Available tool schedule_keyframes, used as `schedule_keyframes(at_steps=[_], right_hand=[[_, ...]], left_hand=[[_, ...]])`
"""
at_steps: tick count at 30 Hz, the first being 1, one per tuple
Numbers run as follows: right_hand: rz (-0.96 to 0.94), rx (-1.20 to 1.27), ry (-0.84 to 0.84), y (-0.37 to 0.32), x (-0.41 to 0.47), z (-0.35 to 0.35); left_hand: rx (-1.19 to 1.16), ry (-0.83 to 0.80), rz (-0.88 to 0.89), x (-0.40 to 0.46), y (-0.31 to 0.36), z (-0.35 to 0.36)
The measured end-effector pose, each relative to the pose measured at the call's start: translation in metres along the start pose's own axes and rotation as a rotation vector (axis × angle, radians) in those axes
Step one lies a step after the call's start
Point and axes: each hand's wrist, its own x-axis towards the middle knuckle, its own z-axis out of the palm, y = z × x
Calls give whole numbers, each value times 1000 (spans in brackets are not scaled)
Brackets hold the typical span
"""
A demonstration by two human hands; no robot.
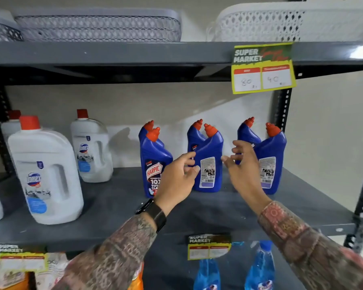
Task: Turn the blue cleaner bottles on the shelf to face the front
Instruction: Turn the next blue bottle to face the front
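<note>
Six blue cleaner bottles (208,162), three white jugs (46,176), two hands (176,181).

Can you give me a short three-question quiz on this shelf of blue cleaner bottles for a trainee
1. True or false: the front middle blue bottle shows its back label.
2. Which front-row bottle already faces the front? A) left blue bottle B) middle C) right blue bottle
3. Fill in: the left hand and right hand are on either side of the ____ bottle, fingers spread, not gripping.

Key: 1 true; 2 A; 3 middle.
</note>
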Motion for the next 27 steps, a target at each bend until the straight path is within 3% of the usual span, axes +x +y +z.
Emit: schedule_keyframes(at_steps=[4, 8, 17, 21, 24, 27], right_hand=[[223, 51, -350, 16, 26, -3], [223, 156, -478, 22, 34, 6], [155, 108, -347, 17, 30, 2], [165, 99, -202, 1, 29, -4], [115, 73, -145, -12, 21, -8], [37, 18, -140, -21, 14, -12]], left_hand=[[-61, -47, -193, 29, -6, 32], [-154, -20, -277, 36, -17, 42], [-175, 49, -226, 28, -1, 38], [48, 235, -82, 17, 12, 42], [-45, 23, -87, 7, 15, 59], [-194, 51, -62, 9, 16, 64]])
